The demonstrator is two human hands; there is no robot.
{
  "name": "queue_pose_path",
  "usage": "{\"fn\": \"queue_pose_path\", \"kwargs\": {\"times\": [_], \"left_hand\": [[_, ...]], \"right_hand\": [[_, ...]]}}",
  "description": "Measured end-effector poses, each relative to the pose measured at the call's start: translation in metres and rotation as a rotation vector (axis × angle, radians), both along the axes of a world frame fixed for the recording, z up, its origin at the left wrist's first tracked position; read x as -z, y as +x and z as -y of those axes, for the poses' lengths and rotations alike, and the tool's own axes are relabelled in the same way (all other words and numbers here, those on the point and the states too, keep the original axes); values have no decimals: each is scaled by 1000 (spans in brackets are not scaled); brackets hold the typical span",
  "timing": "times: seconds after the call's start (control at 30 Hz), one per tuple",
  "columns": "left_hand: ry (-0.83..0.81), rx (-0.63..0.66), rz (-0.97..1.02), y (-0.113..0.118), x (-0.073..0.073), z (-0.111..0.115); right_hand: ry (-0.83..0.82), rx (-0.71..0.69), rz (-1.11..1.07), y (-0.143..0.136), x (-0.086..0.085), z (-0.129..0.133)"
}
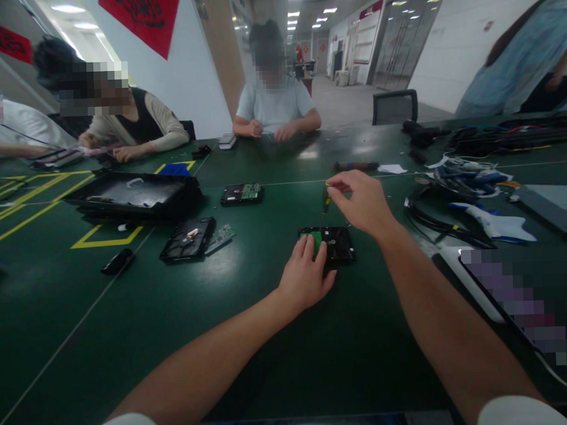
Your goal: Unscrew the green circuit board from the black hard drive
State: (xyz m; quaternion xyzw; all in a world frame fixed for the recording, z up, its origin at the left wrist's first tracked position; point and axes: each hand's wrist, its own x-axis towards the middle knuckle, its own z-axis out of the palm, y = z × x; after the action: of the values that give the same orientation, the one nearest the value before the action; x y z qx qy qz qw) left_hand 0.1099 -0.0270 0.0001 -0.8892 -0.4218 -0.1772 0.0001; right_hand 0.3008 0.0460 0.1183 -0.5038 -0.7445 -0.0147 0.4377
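A black hard drive (339, 243) with a green circuit board lies flat on the green table. My left hand (308, 270) rests on its left part, fingers stretched out over the board. Above the drive, my right hand (360, 200) pinches the top of a small yellow-and-dark screwdriver (327, 198). The screwdriver stands upright, its thin shaft pointing down at the drive's far edge; whether the tip touches a screw is too small to tell.
Left of my hands lie another hard drive (242, 194), a black drive casing (188, 239), a loose circuit board (222, 238) and a black tray (134, 193). Cables (468, 178), a glove (495, 220) and a screen device (519, 297) lie right. Several people are around the table.
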Motion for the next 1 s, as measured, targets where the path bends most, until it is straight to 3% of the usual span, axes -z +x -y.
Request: {"fn": "queue_pose_path", "kwargs": {"times": [0.73,1.0], "left_hand": [[8,-2,-2,0,0,0],[11,0,0,0,0,0]], "right_hand": [[-67,6,-68,1,1,-2],[-21,-5,-23,0,2,-2]]}}
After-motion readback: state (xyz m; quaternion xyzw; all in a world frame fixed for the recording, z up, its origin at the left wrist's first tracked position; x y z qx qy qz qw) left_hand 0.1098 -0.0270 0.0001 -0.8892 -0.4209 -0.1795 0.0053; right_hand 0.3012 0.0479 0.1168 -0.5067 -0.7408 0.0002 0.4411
